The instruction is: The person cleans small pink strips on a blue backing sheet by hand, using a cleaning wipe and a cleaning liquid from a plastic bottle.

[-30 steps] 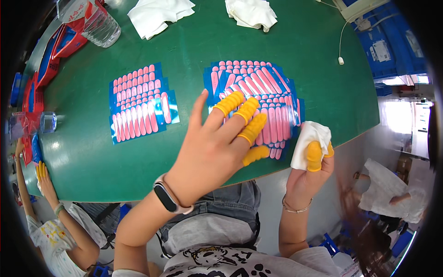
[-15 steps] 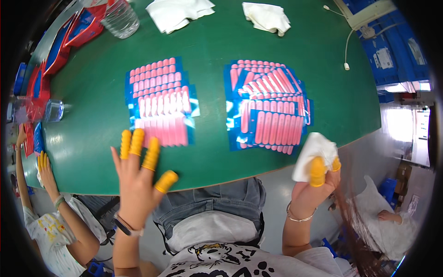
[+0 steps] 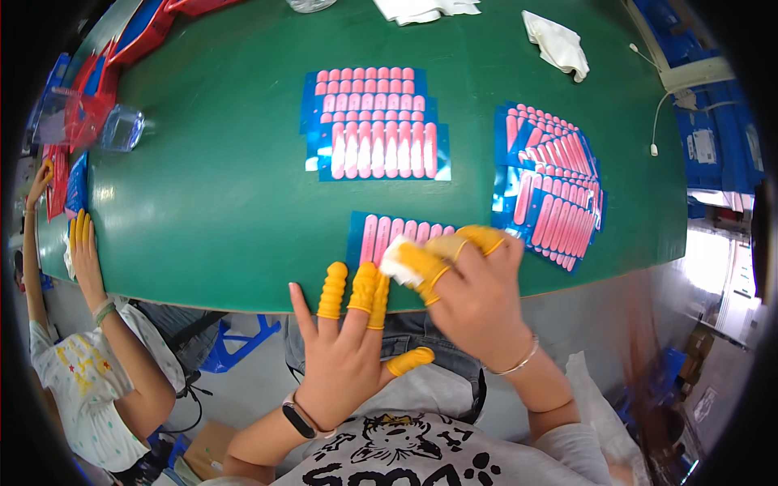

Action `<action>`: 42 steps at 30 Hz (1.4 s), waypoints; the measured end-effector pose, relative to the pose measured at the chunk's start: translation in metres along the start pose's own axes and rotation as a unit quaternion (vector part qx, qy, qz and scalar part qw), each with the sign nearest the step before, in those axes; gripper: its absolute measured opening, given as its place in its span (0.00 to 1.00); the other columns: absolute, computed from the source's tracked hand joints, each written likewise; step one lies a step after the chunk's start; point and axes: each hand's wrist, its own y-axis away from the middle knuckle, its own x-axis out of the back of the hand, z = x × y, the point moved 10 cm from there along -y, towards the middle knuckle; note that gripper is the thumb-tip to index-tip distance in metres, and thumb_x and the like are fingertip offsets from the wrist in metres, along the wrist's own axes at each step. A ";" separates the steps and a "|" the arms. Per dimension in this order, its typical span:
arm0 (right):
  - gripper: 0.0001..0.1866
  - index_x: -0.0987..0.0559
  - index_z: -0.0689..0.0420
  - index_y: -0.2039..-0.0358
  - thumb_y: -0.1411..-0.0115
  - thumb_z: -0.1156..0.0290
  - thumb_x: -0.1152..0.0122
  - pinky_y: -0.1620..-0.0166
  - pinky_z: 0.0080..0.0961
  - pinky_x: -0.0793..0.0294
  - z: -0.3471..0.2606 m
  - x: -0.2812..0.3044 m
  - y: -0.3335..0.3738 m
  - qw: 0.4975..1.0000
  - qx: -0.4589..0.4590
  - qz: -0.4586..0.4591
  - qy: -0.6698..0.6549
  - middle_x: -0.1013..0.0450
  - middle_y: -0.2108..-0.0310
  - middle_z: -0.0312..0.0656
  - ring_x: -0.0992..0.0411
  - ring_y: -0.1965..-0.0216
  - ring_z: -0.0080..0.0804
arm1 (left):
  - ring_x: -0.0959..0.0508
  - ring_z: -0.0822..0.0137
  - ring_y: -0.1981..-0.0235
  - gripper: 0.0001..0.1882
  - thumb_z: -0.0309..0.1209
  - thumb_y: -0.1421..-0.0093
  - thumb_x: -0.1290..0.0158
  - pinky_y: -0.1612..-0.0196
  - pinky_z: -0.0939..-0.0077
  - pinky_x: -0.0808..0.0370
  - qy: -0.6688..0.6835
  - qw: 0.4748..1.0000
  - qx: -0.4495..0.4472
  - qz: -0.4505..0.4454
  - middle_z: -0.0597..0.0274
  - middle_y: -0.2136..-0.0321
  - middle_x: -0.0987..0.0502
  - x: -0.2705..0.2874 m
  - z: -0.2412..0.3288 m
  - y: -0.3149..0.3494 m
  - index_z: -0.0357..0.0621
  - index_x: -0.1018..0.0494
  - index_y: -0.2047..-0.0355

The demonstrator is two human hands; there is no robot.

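One pink-striped sheet (image 3: 384, 232) now lies beneath the right hand (image 3: 480, 304) and white cloth (image 3: 397, 262).

The left hand (image 3: 344, 352) and right hand (image 3: 482, 296) wear yellow, ribbed finger covers (image 3: 332, 290). There are also a black-faced wristband (image 3: 299, 419), thin metal bracelet (image 3: 523, 360), light shirt (image 3: 498, 455) with black print (image 3: 397, 437), grey trousers (image 3: 444, 332).

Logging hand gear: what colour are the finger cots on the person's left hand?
The finger cots on the left hand are yellow; the head view shows them best.
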 end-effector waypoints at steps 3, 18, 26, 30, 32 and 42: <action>0.16 0.18 0.53 0.58 0.50 0.71 0.38 0.54 0.43 0.39 0.013 0.005 -0.012 0.999 -0.017 0.013 0.045 0.28 0.58 0.36 0.32 0.59 0.37 | 0.44 0.40 0.33 0.50 0.67 0.47 0.49 0.39 0.19 0.56 0.009 1.000 0.011 0.002 0.52 0.41 0.33 -0.002 0.001 -0.001 0.29 0.31 0.43; 0.14 0.17 0.53 0.59 0.48 0.71 0.40 0.53 0.42 0.37 0.006 -0.007 -0.020 0.992 0.078 -0.103 -0.018 0.27 0.58 0.38 0.31 0.58 0.40 | 0.41 0.36 0.38 0.55 0.72 0.52 0.49 0.37 0.28 0.50 -0.010 0.999 0.034 0.025 0.40 0.41 0.38 0.001 -0.002 0.003 0.38 0.35 0.38; 0.13 0.16 0.56 0.63 0.51 0.71 0.39 0.58 0.36 0.37 0.001 -0.006 -0.015 0.984 0.098 -0.145 -0.018 0.26 0.60 0.39 0.31 0.62 0.38 | 0.41 0.35 0.37 0.54 0.68 0.53 0.44 0.37 0.29 0.50 0.006 0.998 0.042 0.048 0.41 0.41 0.37 0.000 -0.005 0.003 0.36 0.36 0.37; 0.13 0.16 0.56 0.63 0.50 0.71 0.39 0.59 0.36 0.37 0.007 -0.003 -0.018 0.990 0.085 -0.108 0.011 0.26 0.60 0.39 0.32 0.62 0.37 | 0.43 0.36 0.35 0.53 0.66 0.53 0.42 0.36 0.29 0.51 -0.008 0.999 0.039 0.024 0.43 0.36 0.39 0.005 -0.006 0.001 0.37 0.37 0.37; 0.12 0.16 0.56 0.65 0.50 0.71 0.39 0.59 0.36 0.37 -0.007 -0.004 -0.015 0.984 0.125 -0.120 -0.031 0.26 0.60 0.39 0.32 0.62 0.37 | 0.44 0.36 0.34 0.53 0.65 0.52 0.42 0.36 0.29 0.51 -0.011 0.999 0.038 0.015 0.45 0.35 0.40 0.004 -0.008 0.002 0.38 0.37 0.37; 0.09 0.16 0.54 0.67 0.50 0.69 0.39 0.57 0.35 0.36 -0.010 -0.023 -0.038 0.991 0.075 -0.107 0.000 0.27 0.61 0.40 0.31 0.61 0.37 | 0.43 0.34 0.35 0.49 0.61 0.52 0.39 0.37 0.28 0.50 0.015 0.999 0.024 0.021 0.44 0.39 0.35 0.004 -0.004 0.001 0.36 0.33 0.40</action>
